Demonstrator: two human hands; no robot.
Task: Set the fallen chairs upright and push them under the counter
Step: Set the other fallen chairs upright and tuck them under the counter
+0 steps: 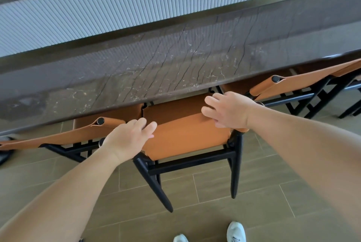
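An upright chair [185, 136] with an orange leather back and black frame stands in front of me, its seat tucked beneath the dark marble counter [175, 62]. My left hand [129, 140] rests on the left end of the backrest top with fingers relaxed. Over at the right end, my right hand [228, 110] lies on the backrest top, fingers spread and nearly straight. Neither hand wraps round the frame. A second chair [78, 134] stands upright to the left and a third [297, 83] to the right, both partly under the counter.
A ribbed grey panel [136, 7] rises behind the counter. The floor [195, 218] has brown tiles, and my white shoes [235, 232] show at the bottom. A dark object [4, 154] lies at the far left edge.
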